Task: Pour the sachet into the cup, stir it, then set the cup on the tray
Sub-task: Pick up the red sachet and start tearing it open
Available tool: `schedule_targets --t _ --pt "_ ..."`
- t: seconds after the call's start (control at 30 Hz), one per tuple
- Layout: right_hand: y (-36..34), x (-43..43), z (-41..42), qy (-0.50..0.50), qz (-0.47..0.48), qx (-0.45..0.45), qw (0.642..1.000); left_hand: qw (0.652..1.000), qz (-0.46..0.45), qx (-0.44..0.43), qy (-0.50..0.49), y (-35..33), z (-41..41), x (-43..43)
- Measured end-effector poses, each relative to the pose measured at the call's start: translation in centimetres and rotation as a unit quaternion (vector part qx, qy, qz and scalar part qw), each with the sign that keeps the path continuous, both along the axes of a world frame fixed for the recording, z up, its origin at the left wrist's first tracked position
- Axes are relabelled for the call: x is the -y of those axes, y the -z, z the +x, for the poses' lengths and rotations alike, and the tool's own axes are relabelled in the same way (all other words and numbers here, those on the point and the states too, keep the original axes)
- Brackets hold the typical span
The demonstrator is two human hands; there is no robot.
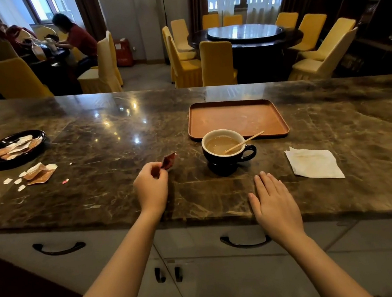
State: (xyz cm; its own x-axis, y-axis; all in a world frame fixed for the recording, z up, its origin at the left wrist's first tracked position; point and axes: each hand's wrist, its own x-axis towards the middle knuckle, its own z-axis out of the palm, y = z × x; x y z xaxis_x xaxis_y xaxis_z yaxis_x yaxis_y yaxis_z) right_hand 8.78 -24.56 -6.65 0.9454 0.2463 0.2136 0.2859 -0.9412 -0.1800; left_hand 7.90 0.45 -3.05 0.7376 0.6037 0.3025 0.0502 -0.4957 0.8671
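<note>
A dark cup (pixel 227 157) with a white inside holds light brown drink and stands on the marble counter, just in front of the brown tray (pixel 236 111). A wooden stirrer (pixel 245 141) leans in the cup, its end over the rim to the right. My left hand (pixel 151 187) pinches a small reddish-brown sachet (pixel 169 161) to the left of the cup, just above the counter. My right hand (pixel 275 203) lies flat and open near the counter's front edge, below and right of the cup.
A white napkin (pixel 313 163) lies right of the cup. At far left a black dish (pixel 14 149) holds several sachets, with torn sachets and paper scraps (pixel 38 175) in front of it. Beyond the counter are yellow chairs, a round table and a seated person.
</note>
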Motion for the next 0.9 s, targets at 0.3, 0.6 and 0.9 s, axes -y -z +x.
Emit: schedule_targets --t 0.3,0.6,0.9 --pt "0.7 0.1 -0.1 0.001 0.027 0.052 0.998 0.859 -0.507 0.035 0.061 -1.7 -2.1 2.5" --pt "-4.8 -1.3 -2.4 -0.101 0.421 -0.05 0.9 0.788 -0.58 -0.039 0.205 -3.6 -4.0 7.6" --pt "-9.1 -0.3 -2.6 -0.084 0.521 -0.159 0.835 0.86 -0.416 -0.072 0.287 -5.5 -5.0 10.8"
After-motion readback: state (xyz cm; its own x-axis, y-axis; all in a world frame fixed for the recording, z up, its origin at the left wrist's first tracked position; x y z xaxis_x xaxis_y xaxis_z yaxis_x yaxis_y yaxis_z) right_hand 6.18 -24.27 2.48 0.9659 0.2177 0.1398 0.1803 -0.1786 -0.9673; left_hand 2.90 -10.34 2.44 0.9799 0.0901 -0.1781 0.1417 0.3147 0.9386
